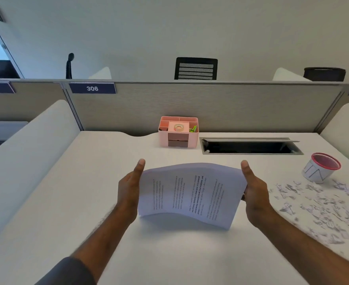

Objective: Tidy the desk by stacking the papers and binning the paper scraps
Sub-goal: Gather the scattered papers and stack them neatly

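A stack of printed papers (190, 194) hovers above the white desk (87, 182), bowed upward in the middle. My left hand (129, 188) grips its left edge with the thumb pointing up. My right hand (253, 190) grips the right edge, fingers tucked under the sheets. Many small paper scraps (321, 206) lie scattered over the right side of the desk. A small bin (321, 168) with a red mesh rim and white body stands tilted at the far right, beyond the scraps.
A pink desk organiser (178, 132) with a tape roll stands at the back centre. An open cable slot (249, 147) is cut into the desk to its right. Grey partition panels (210, 108) close off the back and sides.
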`<move>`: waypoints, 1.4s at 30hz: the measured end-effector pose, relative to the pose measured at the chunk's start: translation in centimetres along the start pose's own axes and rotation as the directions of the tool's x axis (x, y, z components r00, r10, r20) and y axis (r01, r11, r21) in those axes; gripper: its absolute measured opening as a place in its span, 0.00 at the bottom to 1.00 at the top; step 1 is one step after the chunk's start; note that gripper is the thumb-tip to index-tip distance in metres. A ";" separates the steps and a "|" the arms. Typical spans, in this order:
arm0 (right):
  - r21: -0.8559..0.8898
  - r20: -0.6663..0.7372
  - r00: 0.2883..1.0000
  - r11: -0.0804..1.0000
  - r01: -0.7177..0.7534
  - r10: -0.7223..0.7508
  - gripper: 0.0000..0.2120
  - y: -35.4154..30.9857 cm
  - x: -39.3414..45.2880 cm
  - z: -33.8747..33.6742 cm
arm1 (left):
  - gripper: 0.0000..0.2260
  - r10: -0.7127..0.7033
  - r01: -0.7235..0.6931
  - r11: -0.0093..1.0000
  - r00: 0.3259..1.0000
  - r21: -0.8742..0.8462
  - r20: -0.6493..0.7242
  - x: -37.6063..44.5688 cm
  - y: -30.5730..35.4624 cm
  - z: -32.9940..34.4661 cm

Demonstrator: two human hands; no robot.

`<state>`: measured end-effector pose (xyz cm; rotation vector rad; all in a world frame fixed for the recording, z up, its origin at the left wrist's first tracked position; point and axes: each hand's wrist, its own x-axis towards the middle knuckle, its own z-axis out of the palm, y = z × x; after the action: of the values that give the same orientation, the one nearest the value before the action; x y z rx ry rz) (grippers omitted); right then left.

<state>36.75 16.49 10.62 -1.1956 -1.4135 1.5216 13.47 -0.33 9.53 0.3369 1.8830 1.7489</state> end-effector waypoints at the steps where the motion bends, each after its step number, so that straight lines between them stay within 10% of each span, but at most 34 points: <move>1: 0.011 -0.079 0.997 1.000 -0.026 0.026 0.32 -0.1 0.0 0.5 | 0.33 -0.008 0.008 1.000 1.000 0.000 -0.015 0.0 0.1 0.2; 5: 0.004 -0.264 0.964 1.000 0.016 -0.015 0.20 0.8 0.5 1.5 | 0.28 0.025 -0.023 0.999 0.997 0.027 -0.069 0.2 -0.1 0.4; 14: -0.108 -0.205 0.968 0.987 0.122 -0.142 0.20 2.1 0.3 1.4 | 0.25 0.128 -0.137 0.988 0.986 0.076 0.110 0.4 -0.7 -0.6; 22: -0.006 0.173 0.981 0.996 0.094 -0.092 0.13 5.0 -0.1 -1.1 | 0.20 0.062 -0.086 0.995 0.919 0.045 0.389 1.6 -3.3 -2.8; 32: -0.032 0.028 0.928 0.928 0.371 -0.371 0.10 5.3 -3.3 0.0 | 0.11 0.179 -0.177 0.984 0.975 -0.027 0.129 -0.1 -6.0 -2.6; 42: -0.063 0.015 0.985 0.983 0.170 -0.169 0.10 9.8 -4.9 0.4 | 0.16 0.188 -0.196 0.975 0.979 0.107 0.082 -2.0 -9.1 -2.8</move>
<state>38.61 10.46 1.64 -1.0770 -1.5394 1.3757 15.25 -4.88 1.08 0.6362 1.9578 1.7288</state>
